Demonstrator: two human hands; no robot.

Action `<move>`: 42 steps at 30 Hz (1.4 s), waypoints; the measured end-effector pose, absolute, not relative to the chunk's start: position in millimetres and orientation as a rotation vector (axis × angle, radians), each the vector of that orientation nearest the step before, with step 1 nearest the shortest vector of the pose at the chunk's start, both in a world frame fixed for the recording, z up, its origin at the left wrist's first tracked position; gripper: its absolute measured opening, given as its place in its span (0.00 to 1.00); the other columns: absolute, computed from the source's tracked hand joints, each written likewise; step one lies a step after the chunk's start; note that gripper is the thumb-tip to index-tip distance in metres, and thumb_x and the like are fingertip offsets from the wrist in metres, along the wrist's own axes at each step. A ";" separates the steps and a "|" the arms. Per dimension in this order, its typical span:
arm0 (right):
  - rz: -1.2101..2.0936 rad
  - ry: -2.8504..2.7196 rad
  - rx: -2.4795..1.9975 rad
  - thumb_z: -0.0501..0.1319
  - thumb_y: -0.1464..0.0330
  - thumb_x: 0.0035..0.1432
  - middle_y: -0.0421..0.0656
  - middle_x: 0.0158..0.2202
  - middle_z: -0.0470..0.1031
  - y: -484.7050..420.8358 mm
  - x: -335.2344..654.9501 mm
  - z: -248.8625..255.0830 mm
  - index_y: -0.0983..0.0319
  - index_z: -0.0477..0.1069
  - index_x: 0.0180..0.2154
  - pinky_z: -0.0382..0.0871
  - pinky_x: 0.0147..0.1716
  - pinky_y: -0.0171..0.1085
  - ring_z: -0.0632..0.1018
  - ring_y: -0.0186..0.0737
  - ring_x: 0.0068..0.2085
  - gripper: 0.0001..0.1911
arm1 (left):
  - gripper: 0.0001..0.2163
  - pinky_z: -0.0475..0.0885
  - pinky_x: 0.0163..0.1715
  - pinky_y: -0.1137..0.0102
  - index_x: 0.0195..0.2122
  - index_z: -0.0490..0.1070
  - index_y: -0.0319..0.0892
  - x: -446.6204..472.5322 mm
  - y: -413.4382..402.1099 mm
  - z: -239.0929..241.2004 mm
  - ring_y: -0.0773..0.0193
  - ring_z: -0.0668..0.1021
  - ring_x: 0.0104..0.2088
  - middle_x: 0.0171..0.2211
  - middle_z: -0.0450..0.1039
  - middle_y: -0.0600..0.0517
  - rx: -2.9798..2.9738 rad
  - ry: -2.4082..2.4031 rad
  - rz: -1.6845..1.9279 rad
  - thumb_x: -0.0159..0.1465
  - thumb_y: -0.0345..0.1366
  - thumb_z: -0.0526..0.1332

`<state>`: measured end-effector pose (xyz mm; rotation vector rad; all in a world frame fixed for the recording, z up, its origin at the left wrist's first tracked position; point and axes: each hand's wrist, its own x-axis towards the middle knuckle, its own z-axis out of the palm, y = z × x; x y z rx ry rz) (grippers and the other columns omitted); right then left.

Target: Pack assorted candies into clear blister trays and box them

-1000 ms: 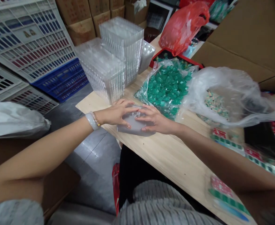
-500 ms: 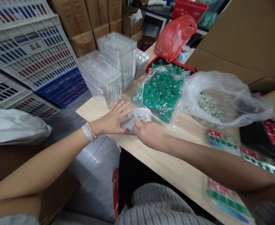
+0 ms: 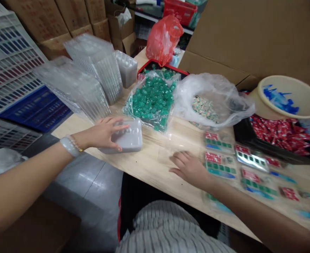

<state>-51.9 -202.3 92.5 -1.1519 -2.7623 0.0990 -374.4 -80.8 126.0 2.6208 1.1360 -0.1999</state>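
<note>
My left hand (image 3: 102, 133) lies flat with fingers spread on a small stack of clear plastic trays (image 3: 131, 140) near the left edge of the wooden table (image 3: 155, 165). My right hand (image 3: 190, 168) rests open on the table, palm down, fingers spread. Its fingertips touch what looks like a thin clear tray lying flat, though this is hard to make out. Just right of that hand lie several filled packs (image 3: 219, 163) with red and green sweets. A bag of green sweets (image 3: 151, 100) sits behind the small tray stack.
Tall stacks of clear trays (image 3: 99, 70) stand at the back left. A clear bag of pale sweets (image 3: 210, 102), a red bag (image 3: 162, 38), a black tray of red sweets (image 3: 276, 131) and a cream bowl (image 3: 289, 96) fill the back. A large cardboard box (image 3: 250, 35) and plastic crates (image 3: 9, 59) flank the table.
My right hand left the small tray stack and moved right onto the table beside the filled packs. My left hand stays on the stack. The camera turned right.
</note>
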 end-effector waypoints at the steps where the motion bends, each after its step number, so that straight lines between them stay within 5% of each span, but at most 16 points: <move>1: 0.148 -2.688 -1.124 0.51 0.60 0.58 0.49 0.37 0.70 -186.0 -72.7 98.4 0.66 0.68 0.40 0.62 0.37 0.42 0.69 0.43 0.38 0.17 | 0.38 0.50 0.53 0.54 0.57 0.53 0.52 -375.7 -83.2 127.0 0.47 0.55 0.57 0.60 0.47 0.47 2.619 1.148 -0.200 0.46 0.58 0.58; 3: 0.305 -2.634 -0.992 0.52 0.59 0.58 0.48 0.41 0.69 -152.2 -117.7 111.0 0.64 0.67 0.44 0.61 0.39 0.40 0.67 0.42 0.41 0.18 | 0.37 0.51 0.54 0.56 0.58 0.53 0.51 -379.5 -88.4 128.0 0.49 0.55 0.57 0.60 0.48 0.46 2.622 1.151 -0.171 0.48 0.58 0.58; 7: 0.457 -2.713 -0.950 0.56 0.66 0.56 0.44 0.38 0.71 -110.0 -172.6 115.1 0.63 0.72 0.35 0.56 0.41 0.41 0.66 0.42 0.42 0.09 | 0.36 0.50 0.55 0.58 0.57 0.54 0.49 -387.4 -93.8 123.3 0.51 0.55 0.58 0.60 0.48 0.46 2.632 1.133 -0.077 0.49 0.57 0.58; 13: 0.559 -2.759 -0.824 0.61 0.59 0.49 0.43 0.39 0.70 -102.1 -166.7 106.8 0.61 0.72 0.35 0.55 0.40 0.40 0.65 0.42 0.42 0.14 | 0.33 0.51 0.54 0.56 0.57 0.55 0.52 -389.4 -94.0 123.7 0.51 0.55 0.58 0.61 0.48 0.47 2.599 1.154 -0.066 0.50 0.56 0.57; 22: 0.680 -2.792 -0.683 0.60 0.64 0.53 0.42 0.38 0.71 -86.8 -167.9 104.6 0.60 0.73 0.36 0.55 0.41 0.41 0.65 0.41 0.42 0.09 | 0.31 0.48 0.54 0.54 0.57 0.54 0.51 -389.4 -94.8 123.3 0.50 0.53 0.58 0.61 0.47 0.47 2.561 1.158 -0.073 0.53 0.52 0.58; 26: 0.541 -2.843 -0.690 0.59 0.65 0.53 0.41 0.37 0.72 -90.3 -169.4 114.0 0.60 0.72 0.35 0.57 0.40 0.41 0.67 0.41 0.41 0.08 | 0.31 0.51 0.54 0.52 0.57 0.54 0.42 -380.3 -110.8 133.9 0.50 0.54 0.58 0.59 0.50 0.41 2.660 1.226 0.051 0.53 0.45 0.60; 31: 0.124 -2.978 -0.669 0.56 0.70 0.52 0.45 0.34 0.72 -105.9 -182.2 120.1 0.64 0.71 0.31 0.62 0.31 0.42 0.70 0.44 0.36 0.06 | 0.07 0.54 0.54 0.53 0.36 0.70 0.44 -367.8 -127.9 120.4 0.55 0.61 0.55 0.51 0.64 0.49 2.789 1.221 0.118 0.57 0.32 0.57; 37: -0.031 -3.047 -0.693 0.52 0.72 0.55 0.50 0.35 0.72 -115.1 -192.5 125.2 0.68 0.70 0.33 0.64 0.29 0.43 0.71 0.46 0.36 0.09 | 0.11 0.55 0.55 0.55 0.40 0.69 0.40 -363.2 -132.8 113.3 0.58 0.64 0.53 0.47 0.66 0.47 2.988 1.198 0.182 0.61 0.29 0.50; 42: -0.153 -2.805 -0.711 0.51 0.71 0.56 0.45 0.36 0.70 -114.1 -169.3 165.0 0.64 0.65 0.38 0.62 0.29 0.40 0.69 0.41 0.34 0.08 | 0.07 0.63 0.50 0.60 0.33 0.67 0.40 -354.2 -134.1 167.5 0.61 0.69 0.46 0.42 0.66 0.48 2.966 1.205 0.349 0.61 0.29 0.50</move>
